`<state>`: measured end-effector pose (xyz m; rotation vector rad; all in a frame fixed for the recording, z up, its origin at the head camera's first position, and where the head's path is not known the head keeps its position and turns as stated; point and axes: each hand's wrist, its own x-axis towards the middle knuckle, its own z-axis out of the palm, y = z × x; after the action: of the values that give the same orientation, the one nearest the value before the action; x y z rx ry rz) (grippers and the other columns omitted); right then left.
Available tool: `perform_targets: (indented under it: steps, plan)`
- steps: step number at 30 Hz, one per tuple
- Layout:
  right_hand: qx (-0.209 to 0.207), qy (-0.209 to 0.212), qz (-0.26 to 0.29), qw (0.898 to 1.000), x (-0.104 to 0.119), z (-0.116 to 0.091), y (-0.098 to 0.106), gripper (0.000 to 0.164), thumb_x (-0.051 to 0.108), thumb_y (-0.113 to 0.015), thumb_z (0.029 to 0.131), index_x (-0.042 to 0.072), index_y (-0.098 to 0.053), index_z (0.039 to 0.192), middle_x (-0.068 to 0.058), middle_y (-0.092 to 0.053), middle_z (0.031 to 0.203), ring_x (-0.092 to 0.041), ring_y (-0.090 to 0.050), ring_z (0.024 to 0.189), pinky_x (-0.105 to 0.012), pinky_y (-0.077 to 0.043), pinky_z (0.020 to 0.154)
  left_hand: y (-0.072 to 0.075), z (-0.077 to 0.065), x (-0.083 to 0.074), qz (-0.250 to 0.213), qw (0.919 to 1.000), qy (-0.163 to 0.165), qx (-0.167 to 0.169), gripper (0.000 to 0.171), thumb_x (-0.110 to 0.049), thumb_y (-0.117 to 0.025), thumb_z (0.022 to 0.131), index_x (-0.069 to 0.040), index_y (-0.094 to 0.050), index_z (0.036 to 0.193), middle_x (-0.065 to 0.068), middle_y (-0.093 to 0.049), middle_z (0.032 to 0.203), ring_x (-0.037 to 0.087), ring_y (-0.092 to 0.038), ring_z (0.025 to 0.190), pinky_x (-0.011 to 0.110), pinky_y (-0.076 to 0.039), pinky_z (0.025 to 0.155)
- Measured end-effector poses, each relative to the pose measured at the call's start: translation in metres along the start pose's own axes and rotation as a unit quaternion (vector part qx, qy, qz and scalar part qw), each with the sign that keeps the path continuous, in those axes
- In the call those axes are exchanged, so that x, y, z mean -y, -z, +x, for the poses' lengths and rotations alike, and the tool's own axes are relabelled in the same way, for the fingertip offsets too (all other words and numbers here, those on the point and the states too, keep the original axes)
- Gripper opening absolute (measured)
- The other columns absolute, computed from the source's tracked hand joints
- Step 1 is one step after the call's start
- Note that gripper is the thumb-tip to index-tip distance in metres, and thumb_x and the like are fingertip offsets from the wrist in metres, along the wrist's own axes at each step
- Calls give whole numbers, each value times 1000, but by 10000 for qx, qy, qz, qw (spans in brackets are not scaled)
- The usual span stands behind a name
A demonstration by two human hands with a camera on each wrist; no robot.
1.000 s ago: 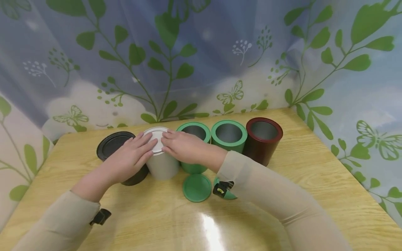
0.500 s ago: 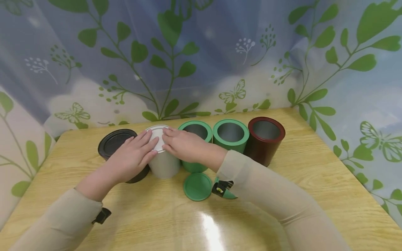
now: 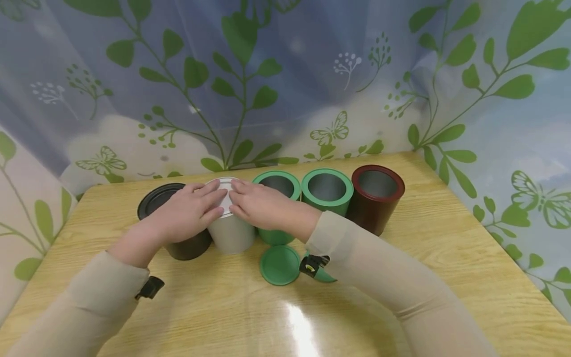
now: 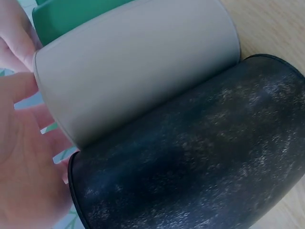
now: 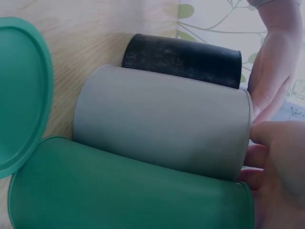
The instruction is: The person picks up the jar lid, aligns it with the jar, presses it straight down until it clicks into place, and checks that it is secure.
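Note:
A grey can point(image 3: 231, 235) with a white lid point(image 3: 226, 190) stands in a row of cans on the wooden table point(image 3: 446, 258). My left hand point(image 3: 192, 210) lies flat across the black can point(image 3: 187, 246) with its straight fingers on the white lid. From the other side my right hand point(image 3: 256, 203) presses the same lid with flat fingers. The left wrist view shows the grey can point(image 4: 138, 71) beside the black can point(image 4: 190, 162), with my palm point(image 4: 24, 162) at their tops. In the right wrist view my right hand's fingers point(image 5: 281, 157) sit at the grey can's point(image 5: 162, 119) top.
Right of the grey can stand two open green cans point(image 3: 278, 184) point(image 3: 327, 189) and an open maroon can point(image 3: 377, 191). One loose green lid point(image 3: 280, 264) lies in front; a second green lid point(image 3: 324, 276) peeks from under my right sleeve. Leaf-print curtains close in the back and sides.
My left hand has slid a little farther back over the black can, covering more of its lid. The right hand stays pressed on the white lid.

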<state>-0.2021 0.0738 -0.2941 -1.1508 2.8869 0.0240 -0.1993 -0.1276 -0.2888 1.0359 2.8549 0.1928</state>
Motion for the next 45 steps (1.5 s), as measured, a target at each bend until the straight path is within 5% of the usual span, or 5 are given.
perform_targets:
  steps: [12,20,25,31,45]
  plan:
    - [313,-36,293,9991,-1,5,10,34,32,-39,101,7,-56,118,-16,-29,148,-24,-25,137,-34,-28,107,14,5,5,-473,9983,-172,285,54,-37,-48,97,-4,-43,139,24,-27,147,49,-30,127,62,-24,100]
    - [437,-271,564,9971,2,12,17,24,33,-47,98,12,-58,93,-12,-43,138,-19,-54,107,-29,-44,76,16,4,1,-349,9992,-103,172,50,-32,-53,96,-4,-47,137,26,-31,144,51,-32,124,63,-25,99]
    - [406,-397,404,9976,3,10,15,30,34,-45,99,10,-57,114,-12,-38,144,-20,-52,113,-33,-44,87,7,-3,-9,498,9982,325,-64,54,-38,-46,98,-2,-45,138,24,-35,143,42,-35,128,63,-23,100]
    - [424,-570,-9,9975,4,-1,0,62,49,-27,99,12,-24,149,-8,-12,155,-20,-11,141,-47,-18,110,-15,-17,-20,1204,9882,903,-270,68,-48,-40,97,3,-34,142,24,-28,147,37,-26,135,63,-17,104]
    - [-248,-358,-902,9950,5,-5,-15,64,50,-31,98,9,-29,147,-12,-20,152,-22,-18,139,-45,-23,109,-32,-18,-15,1634,9737,212,-1576,55,-33,-58,93,8,-48,130,27,-47,131,40,-43,122,60,-29,99]
